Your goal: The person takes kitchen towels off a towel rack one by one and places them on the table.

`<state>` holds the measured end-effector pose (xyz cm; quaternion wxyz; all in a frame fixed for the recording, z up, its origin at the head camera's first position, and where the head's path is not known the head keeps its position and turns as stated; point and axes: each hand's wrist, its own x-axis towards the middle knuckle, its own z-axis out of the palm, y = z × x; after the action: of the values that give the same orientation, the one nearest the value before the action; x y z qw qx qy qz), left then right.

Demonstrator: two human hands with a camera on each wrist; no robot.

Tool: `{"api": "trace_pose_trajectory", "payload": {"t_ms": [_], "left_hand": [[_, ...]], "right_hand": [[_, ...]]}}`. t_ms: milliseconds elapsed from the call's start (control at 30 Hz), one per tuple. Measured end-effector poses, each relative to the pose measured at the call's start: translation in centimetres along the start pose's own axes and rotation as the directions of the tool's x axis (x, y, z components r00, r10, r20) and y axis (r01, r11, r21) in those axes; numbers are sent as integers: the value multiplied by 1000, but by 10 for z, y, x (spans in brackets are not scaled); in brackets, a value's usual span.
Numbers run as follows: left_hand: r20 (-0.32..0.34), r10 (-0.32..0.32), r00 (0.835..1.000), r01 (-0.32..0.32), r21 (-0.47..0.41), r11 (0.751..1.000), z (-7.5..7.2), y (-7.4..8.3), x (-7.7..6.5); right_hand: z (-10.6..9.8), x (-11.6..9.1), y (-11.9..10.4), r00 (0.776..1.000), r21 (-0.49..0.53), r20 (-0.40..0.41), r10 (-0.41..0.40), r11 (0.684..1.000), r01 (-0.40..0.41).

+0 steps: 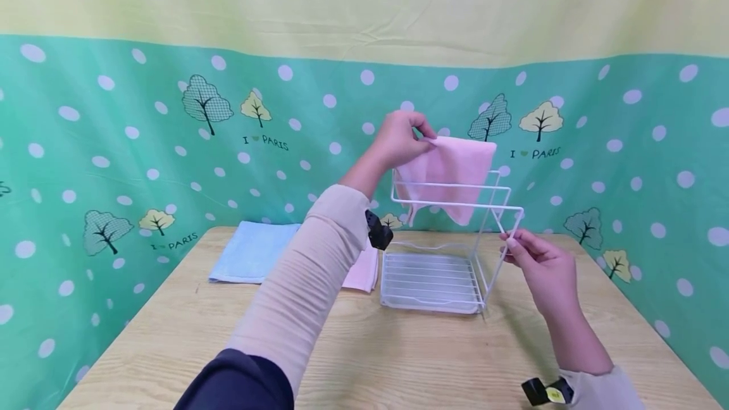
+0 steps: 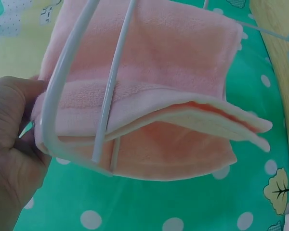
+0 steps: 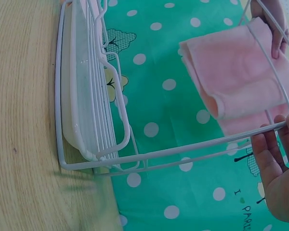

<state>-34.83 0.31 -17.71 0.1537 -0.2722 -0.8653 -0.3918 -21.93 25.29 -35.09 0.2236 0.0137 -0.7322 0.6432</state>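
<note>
A small pink towel hangs folded over the back upper bar of a white two-tier wire rack. My left hand pinches the towel by its upper left end, above the rack. In the left wrist view, the towel's folded layers droop behind the white bars, and the left thumb and fingers hold one end. On the rack's right side, my right hand grips the slanting upright between thumb and fingers. The right wrist view shows those fingers around the white bar.
A folded light blue towel lies at the table's back left. Beside it, a second pink towel is partly hidden by my left forearm. The rack's lower tier holds a pale tray. A green and yellow curtain stands behind the wooden table.
</note>
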Motion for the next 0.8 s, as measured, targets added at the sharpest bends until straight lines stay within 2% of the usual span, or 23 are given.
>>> {"api": "trace_pose_trajectory", "payload": {"t_ms": [267, 600, 800], "left_hand": [[-28, 21, 999, -23, -51, 998, -5, -3, -4], [-89, 63, 994, -69, -63, 996, -9, -2, -11], [-121, 49, 991, -63, -114, 991, -12, -4, -15]], "right_hand": [[1, 0, 2, 1000, 46, -2, -16, 999, 16], [1, 1, 4, 1000, -6, -5, -4, 1000, 4], [2, 1, 4, 1000, 4, -6, -20, 1000, 20]]}}
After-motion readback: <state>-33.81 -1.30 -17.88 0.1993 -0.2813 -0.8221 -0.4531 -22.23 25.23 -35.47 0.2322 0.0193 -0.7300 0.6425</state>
